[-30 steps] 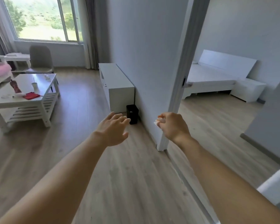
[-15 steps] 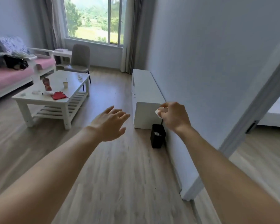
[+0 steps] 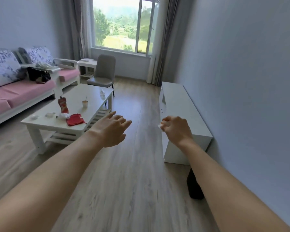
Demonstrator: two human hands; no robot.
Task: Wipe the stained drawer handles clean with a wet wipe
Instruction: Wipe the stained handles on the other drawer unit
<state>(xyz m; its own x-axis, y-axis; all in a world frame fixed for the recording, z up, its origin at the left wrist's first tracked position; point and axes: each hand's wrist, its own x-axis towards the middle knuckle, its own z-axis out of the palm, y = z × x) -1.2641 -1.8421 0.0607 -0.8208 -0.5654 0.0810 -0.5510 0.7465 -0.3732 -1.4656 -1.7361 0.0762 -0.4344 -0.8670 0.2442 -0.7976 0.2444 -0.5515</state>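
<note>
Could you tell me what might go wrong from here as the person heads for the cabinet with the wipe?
The wipe is only pinched at the right hand's fingertips, so it could slip. The black bin stands on the floor beside the white cabinet, easy to kick.

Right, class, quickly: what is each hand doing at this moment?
Left hand: open, fingers relaxed, holding nothing.
Right hand: fingers curled, pinching a small white wipe.

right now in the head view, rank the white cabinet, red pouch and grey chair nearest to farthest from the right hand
1. white cabinet, directly beside the right hand, along the right wall.
2. red pouch, to the left on the coffee table.
3. grey chair, far back by the window.
</note>
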